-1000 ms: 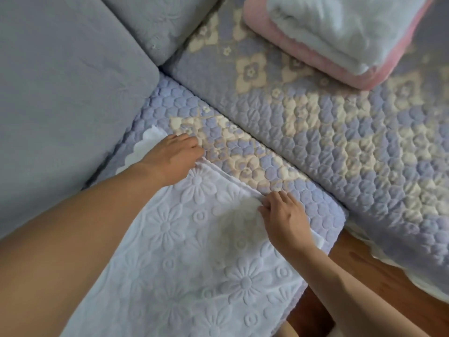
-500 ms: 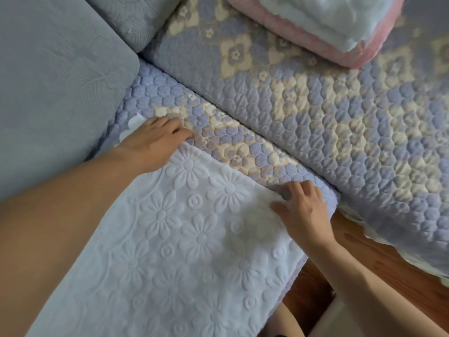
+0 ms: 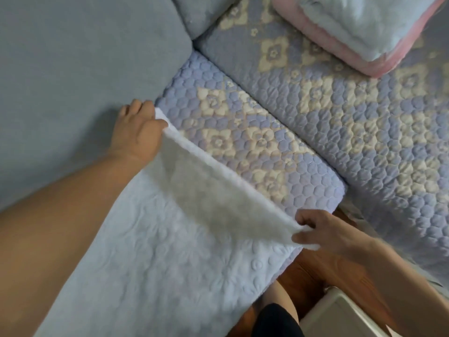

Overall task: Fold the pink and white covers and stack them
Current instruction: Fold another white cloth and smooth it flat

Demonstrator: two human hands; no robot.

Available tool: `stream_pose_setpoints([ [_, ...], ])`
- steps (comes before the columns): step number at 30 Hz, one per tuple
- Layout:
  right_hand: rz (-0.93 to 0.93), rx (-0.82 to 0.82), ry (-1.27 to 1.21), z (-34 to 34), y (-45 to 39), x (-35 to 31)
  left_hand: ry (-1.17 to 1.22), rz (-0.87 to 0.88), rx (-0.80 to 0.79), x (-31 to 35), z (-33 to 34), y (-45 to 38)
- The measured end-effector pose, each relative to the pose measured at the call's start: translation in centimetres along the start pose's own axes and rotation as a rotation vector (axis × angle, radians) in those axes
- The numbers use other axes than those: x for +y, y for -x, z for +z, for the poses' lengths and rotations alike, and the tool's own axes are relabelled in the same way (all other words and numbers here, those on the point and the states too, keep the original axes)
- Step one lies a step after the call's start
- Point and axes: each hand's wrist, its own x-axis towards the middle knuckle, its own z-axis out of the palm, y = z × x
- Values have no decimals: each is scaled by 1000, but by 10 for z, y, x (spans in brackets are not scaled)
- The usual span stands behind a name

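A white quilted cover (image 3: 170,259) with embossed flowers lies over the sofa seat in front of me. Its far edge is lifted and turned back toward me, showing a fuzzy white underside (image 3: 218,198). My left hand (image 3: 138,132) pinches the far left corner of that edge. My right hand (image 3: 323,232) pinches the far right corner, by the seat's outer edge. At the top right, a folded pink cover (image 3: 340,49) lies on the sofa with a folded white cover (image 3: 369,20) stacked on it.
The sofa seat wears a purple and cream quilted mat (image 3: 243,132). Grey back cushions (image 3: 73,57) fill the left and top. Wooden floor (image 3: 315,271) shows at the lower right, beside a white box-like object (image 3: 345,312) and my leg.
Both hands went from pressing the cover's far edge flat to pinching its corners. They have lifted that edge and are drawing it back toward me, baring more of the quilted mat.
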Motion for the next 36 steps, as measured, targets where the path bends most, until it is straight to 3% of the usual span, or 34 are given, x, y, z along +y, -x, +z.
stream_pose_setpoints([
  [3, 0, -206, 180, 58, 15, -22, 333, -397, -104, -37, 1, 92],
  [7, -52, -283, 348, 168, 22, -48, 1155, -1004, -16, -78, 4, 224],
  [14, -106, -359, 415, 418, 44, -44, 1679, -1184, 172, -155, 28, 467],
  [18, -86, -380, 416, 537, 68, -36, 1676, -1229, 165, -185, 33, 552],
  [22, -63, -403, 424, 617, 88, -37, 1553, -1334, 256, -214, 54, 623],
  [30, -53, -543, 528, 722, 89, -12, 1429, -1412, 215, -230, 114, 736],
  [36, -41, -445, 576, 780, 70, 27, 1374, -1315, 278, -225, 127, 766],
])
